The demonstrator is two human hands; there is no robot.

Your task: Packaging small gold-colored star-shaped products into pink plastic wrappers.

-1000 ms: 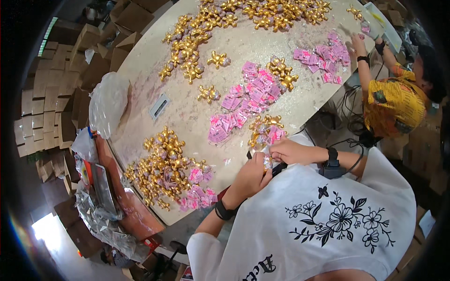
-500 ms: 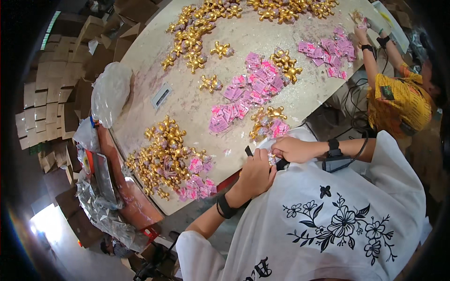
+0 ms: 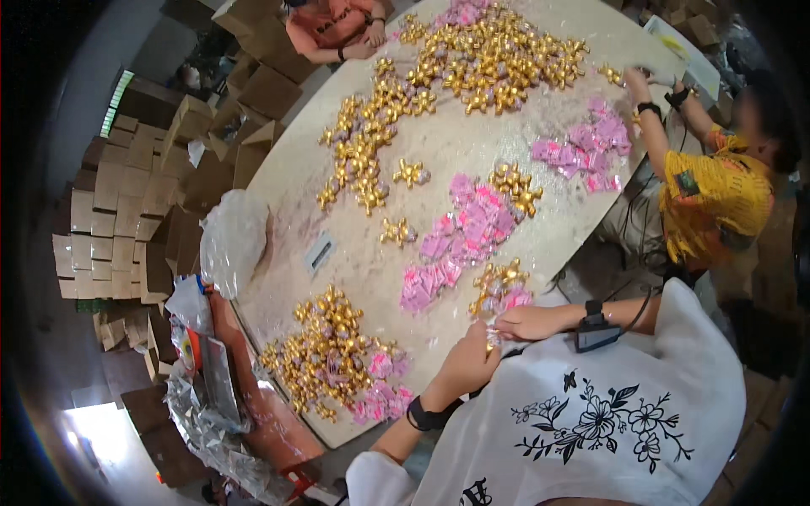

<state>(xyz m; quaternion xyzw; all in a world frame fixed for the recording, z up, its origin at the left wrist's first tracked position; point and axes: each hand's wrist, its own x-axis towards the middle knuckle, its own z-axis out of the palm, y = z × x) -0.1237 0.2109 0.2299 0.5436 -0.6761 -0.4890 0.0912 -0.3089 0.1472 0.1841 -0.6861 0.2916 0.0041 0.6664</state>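
Note:
My left hand [image 3: 471, 361] and my right hand [image 3: 533, 323] meet at the near table edge, in front of my white shirt. My left fingers are closed around a small shiny gold figure [image 3: 492, 344], mostly hidden by them. The right fingers pinch together right beside it; what lies between them is hidden. Just beyond my hands sits a small cluster of gold balloon-like figures [image 3: 499, 282] with speckled round parts. Pink printed packets [image 3: 472, 223] spread in a band farther up the table. A larger heap of gold figures [image 3: 316, 350] lies to the left, beside more pink packets [image 3: 384, 403].
The pale table [image 3: 295, 177] carries a big gold heap [image 3: 498, 59] at its far side. A person in yellow [image 3: 713, 198] works at right near pink packets [image 3: 591, 143]; another in orange [image 3: 333, 29] stands far left. A plastic bag [image 3: 234, 240] and cardboard boxes [image 3: 118, 194] are at left.
The view has shifted, so the table sits lower and the far gold heap and the person in orange show. My hands stay together at the edge; a gold part now shows between them.

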